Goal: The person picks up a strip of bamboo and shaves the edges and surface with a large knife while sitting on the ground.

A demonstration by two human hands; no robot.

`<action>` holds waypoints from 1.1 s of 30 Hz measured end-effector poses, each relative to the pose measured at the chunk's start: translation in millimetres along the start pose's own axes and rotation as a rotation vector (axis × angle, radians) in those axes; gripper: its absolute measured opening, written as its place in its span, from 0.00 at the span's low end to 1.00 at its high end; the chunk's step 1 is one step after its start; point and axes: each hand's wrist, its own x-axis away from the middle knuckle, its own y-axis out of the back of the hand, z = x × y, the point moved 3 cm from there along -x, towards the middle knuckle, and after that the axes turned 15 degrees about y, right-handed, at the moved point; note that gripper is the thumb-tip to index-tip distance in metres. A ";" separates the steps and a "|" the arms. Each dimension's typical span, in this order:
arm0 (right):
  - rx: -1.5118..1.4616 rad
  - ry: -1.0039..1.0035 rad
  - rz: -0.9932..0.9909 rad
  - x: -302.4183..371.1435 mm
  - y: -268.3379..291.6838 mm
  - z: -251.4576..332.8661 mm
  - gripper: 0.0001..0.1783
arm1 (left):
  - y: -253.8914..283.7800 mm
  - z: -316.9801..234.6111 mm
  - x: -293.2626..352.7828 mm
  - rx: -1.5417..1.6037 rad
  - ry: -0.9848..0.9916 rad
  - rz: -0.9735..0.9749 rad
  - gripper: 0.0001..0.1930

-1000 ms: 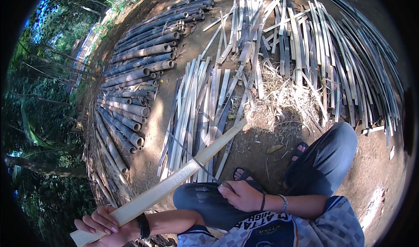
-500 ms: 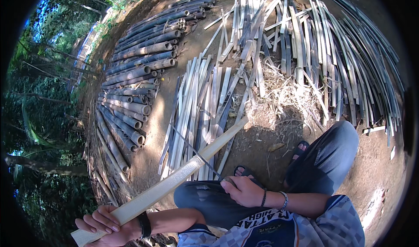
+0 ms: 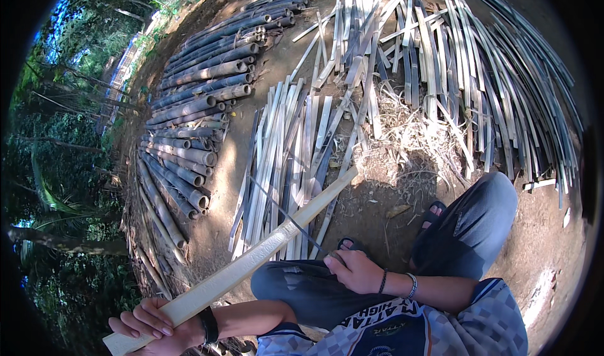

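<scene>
A long, pale split-bamboo strip slants across my lap, from the lower left up to the middle of the view. Near its lower end my left hand is closed round it, fingers over the top edge. My right hand is closed on the handle of a knife, and the fist hides most of that handle. The knife's long, thin, dark blade crosses the strip's upper half, resting against its face. Beyond the strip, the blade's tip points toward a pile of split slats.
Split bamboo slats lie in a pile ahead, with a larger slat pile at the far right. Curled shavings cover the ground between them. Whole bamboo poles are stacked at left. My bent knee rises at right.
My right hand and the knife have shifted slightly right and up along the bamboo strip, away from my left hand. The left hand and the strip have hardly moved.
</scene>
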 end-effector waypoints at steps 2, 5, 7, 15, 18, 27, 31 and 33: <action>-0.036 0.082 0.020 4.2 -2.5 14.6 0.26 | -0.7 -1.3 -0.1 0.004 -0.005 -0.015 0.28; 0.034 0.153 0.057 6.6 -4.8 11.8 0.27 | -0.1 -1.1 2.2 0.015 0.007 0.066 0.28; 0.157 0.218 0.003 1.6 1.1 -2.1 0.27 | 0.3 -0.3 1.3 0.011 -0.002 -0.012 0.28; 0.158 0.151 0.053 1.3 1.0 -6.1 0.27 | 2.4 -1.4 2.6 0.029 0.007 0.093 0.28; 0.137 0.085 -0.096 -6.2 15.3 -104.6 0.26 | 2.3 0.4 -2.4 0.023 0.001 0.030 0.27; 0.082 0.107 -0.051 -7.2 12.9 -50.9 0.26 | 2.3 1.8 -1.8 0.023 -0.001 0.062 0.26; 0.188 0.203 -0.004 -16.2 10.3 -48.5 0.26 | 6.4 1.0 -2.4 0.022 0.012 0.052 0.27; 0.101 0.043 -0.058 -22.1 19.6 -78.1 0.27 | 8.8 0.3 -4.4 0.026 0.025 0.042 0.27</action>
